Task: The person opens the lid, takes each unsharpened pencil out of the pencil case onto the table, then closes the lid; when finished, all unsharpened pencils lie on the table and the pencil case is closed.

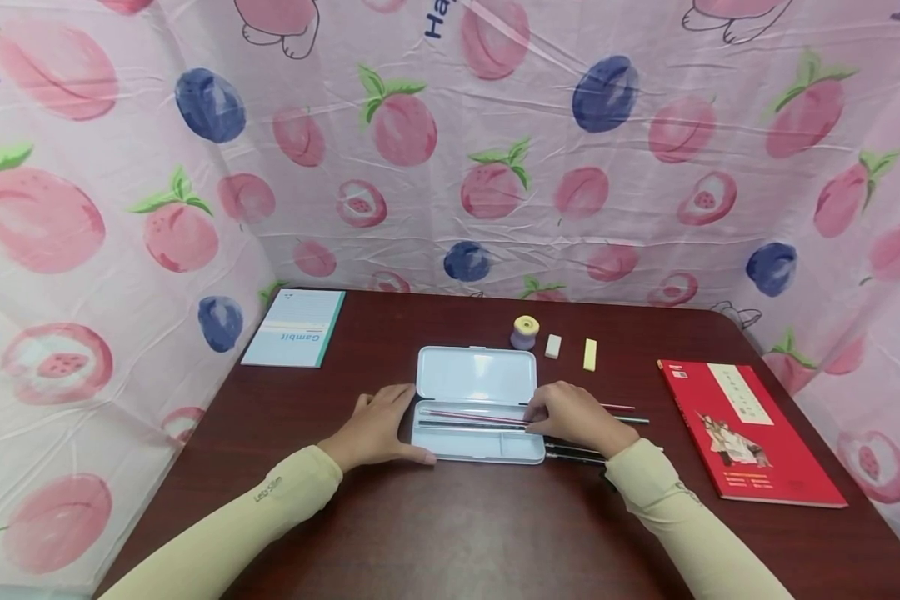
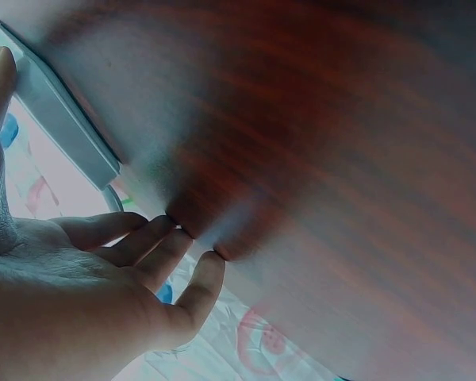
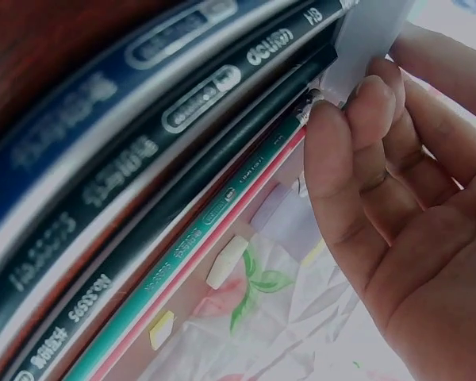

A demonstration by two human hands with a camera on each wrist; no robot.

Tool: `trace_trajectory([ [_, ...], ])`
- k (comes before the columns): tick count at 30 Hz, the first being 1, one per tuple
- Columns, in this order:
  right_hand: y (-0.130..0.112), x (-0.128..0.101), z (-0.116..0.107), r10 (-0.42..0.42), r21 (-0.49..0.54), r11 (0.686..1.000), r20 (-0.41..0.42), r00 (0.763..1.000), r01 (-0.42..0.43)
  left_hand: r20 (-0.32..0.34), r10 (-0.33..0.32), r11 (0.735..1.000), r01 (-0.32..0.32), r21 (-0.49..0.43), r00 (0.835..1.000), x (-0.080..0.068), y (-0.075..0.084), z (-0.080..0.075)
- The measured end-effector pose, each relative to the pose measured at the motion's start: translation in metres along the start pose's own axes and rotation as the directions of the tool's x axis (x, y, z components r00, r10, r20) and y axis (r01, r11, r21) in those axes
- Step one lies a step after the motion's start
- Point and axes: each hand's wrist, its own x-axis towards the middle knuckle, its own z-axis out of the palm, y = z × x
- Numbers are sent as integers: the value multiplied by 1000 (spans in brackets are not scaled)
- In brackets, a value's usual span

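Observation:
A light blue pencil case [image 1: 457,450] lies with its lid raised, and pencils lie in its long upper compartment. My left hand [image 1: 375,427] is spread around its left end, thumb along the case's side in the left wrist view, other fingertips down at the table. At the case's right end, my right hand [image 1: 576,415] has its fingers bent, pinching the right end of a red pencil [image 1: 480,417] over the compartment. In the right wrist view, curled fingers [image 3: 329,151] hide the grip. Several more pencils [image 3: 198,214] lie on the table just under this hand.
Behind the case stand a purple and yellow spool-shaped item [image 1: 525,333], a white eraser [image 1: 553,347] and a yellow block [image 1: 589,355]. A red book [image 1: 750,433] lies at the right, and a pale notebook [image 1: 294,327] at the back left. Fruit-printed cloth [image 1: 420,208] hangs around the table.

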Motion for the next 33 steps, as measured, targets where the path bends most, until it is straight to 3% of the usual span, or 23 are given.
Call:
trace_trajectory([
  [16, 0, 0, 1, 25, 51, 998, 4, 1000, -25, 1, -2, 1000, 2, 1, 1000, 1, 0, 0],
  [25, -2, -6, 7, -49, -99, 994, -109, 993, 39, 5, -6, 1000, 6, -2, 1000, 0, -1, 1],
  [33, 0, -11, 13, -174, -239, 963, -218, 960, 120, 2, -10, 1000, 10, -6, 1000, 0, 0, 1],
])
